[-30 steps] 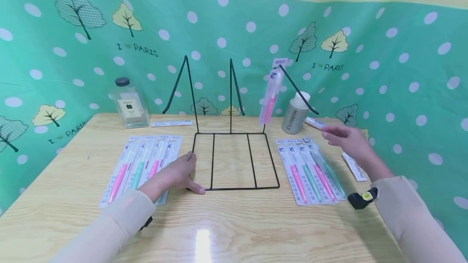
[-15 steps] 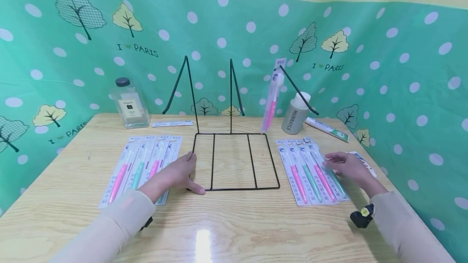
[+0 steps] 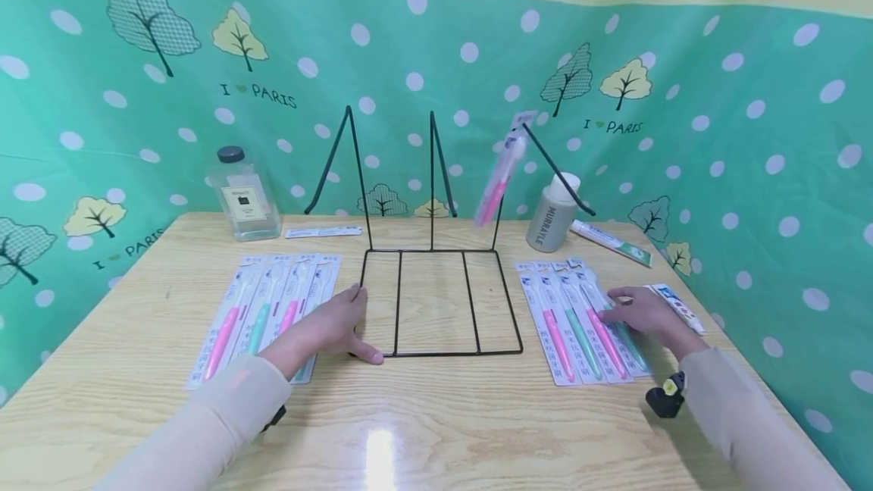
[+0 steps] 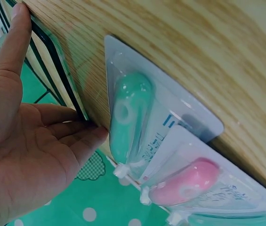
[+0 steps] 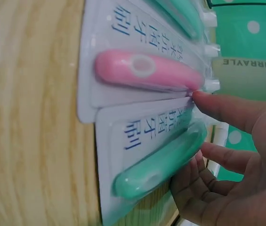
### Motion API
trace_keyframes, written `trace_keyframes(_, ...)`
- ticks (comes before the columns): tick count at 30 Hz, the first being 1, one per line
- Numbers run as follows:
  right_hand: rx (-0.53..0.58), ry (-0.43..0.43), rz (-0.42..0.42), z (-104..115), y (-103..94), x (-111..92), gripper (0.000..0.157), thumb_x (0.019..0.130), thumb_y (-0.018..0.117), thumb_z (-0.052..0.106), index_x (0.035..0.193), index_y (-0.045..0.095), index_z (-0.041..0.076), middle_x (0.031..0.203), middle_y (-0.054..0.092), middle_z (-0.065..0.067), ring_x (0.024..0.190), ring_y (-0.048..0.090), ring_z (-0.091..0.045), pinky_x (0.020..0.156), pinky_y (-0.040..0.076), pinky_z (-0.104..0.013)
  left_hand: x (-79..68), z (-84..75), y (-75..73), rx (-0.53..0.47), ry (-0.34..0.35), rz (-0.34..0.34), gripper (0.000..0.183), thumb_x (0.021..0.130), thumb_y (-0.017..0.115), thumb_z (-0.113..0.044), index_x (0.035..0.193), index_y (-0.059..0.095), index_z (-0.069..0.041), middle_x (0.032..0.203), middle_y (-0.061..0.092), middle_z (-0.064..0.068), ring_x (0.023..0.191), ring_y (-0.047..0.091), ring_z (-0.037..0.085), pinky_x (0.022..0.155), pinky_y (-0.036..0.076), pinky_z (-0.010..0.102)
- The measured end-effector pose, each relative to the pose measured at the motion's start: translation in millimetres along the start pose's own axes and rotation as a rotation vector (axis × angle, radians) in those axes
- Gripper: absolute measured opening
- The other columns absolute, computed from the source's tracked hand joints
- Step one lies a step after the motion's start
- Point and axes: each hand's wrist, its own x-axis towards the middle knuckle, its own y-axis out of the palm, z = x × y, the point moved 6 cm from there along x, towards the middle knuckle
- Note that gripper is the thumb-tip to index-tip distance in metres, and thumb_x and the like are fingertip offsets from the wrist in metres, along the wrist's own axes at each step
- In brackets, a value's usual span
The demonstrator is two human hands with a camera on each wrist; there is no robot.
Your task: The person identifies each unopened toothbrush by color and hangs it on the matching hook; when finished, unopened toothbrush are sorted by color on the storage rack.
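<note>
From my station, taking clock positions around the wire rack (image 3: 436, 354), I see it unmoved on the counter (image 3: 477, 430), the left hand (image 3: 334, 322) resting relaxed on its eight o'clock corner. The right hand (image 3: 641, 311) has dropped to three o'clock, fingers astride the outermost green toothbrush pack (image 5: 158, 165); grasping it or not, I can't tell. I judge the work is now there. Counting: one rack, two bottles (image 3: 554, 214), nine toothbrush packs (four at nine, four at three, one hanging at one), three tubes or cartons (image 3: 610, 241).
</note>
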Motion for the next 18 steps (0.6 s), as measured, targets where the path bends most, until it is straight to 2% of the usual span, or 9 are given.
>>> trace_keyframes(3,0.041,0.025,0.013,-2.1,-0.5,0.9,0.085,0.077,0.068,0.041,0.137,0.030,-0.005,0.133,0.032,-0.033,0.118,0.035,-0.048,0.092,0.035,-0.058,0.2,-0.4,0.5,0.003,0.005,-0.004,0.120,0.058,0.074,-0.057,0.140,0.016,0.009,0.146,0.012,0.027,0.133,0.014,0.040,0.108,0.019,0.047)
trace_keyframes(7,0.084,0.043,0.010,-6.4,-1.2,1.7,0.084,0.078,0.068,0.041,0.135,0.031,-0.008,0.127,0.039,-0.031,0.111,0.041,-0.042,0.089,0.037,-0.056,0.9,-0.7,0.8,0.007,0.010,-0.006,0.120,0.058,0.074,-0.057,0.140,0.016,0.009,0.146,0.012,0.027,0.133,0.015,0.039,0.108,0.019,0.047)
trace_keyframes(13,0.101,0.014,0.003,-8.5,-3.7,-2.0,0.072,0.083,0.059,0.048,0.124,0.042,-0.010,0.105,0.055,-0.019,0.093,0.050,-0.029,0.076,0.044,-0.040,1.9,-0.9,0.4,0.002,0.007,-0.005,0.120,0.058,0.074,-0.057,0.140,0.016,0.009,0.146,0.012,0.027,0.133,0.014,0.039,0.108,0.019,0.047)
trace_keyframes(16,0.116,-0.014,0.003,-6.5,-7.0,-5.3,0.069,0.085,0.057,0.047,0.122,0.044,-0.010,0.100,0.058,-0.016,0.089,0.053,-0.025,0.073,0.044,-0.035,2.3,-0.8,0.0,0.006,0.007,-0.006,0.120,0.058,0.074,-0.057,0.140,0.016,0.009,0.146,0.012,0.027,0.133,0.015,0.039,0.108,0.019,0.046)
trace_keyframes(18,0.132,-0.027,-0.004,-4.8,-10.5,-7.7,0.071,0.085,0.057,0.047,0.124,0.043,-0.011,0.104,0.057,-0.019,0.092,0.054,-0.027,0.075,0.045,-0.037,2.4,-0.9,-0.3,0.009,0.010,-0.007,0.120,0.059,0.074,-0.057,0.140,0.016,0.009,0.146,0.012,0.027,0.133,0.015,0.039,0.108,0.019,0.047)
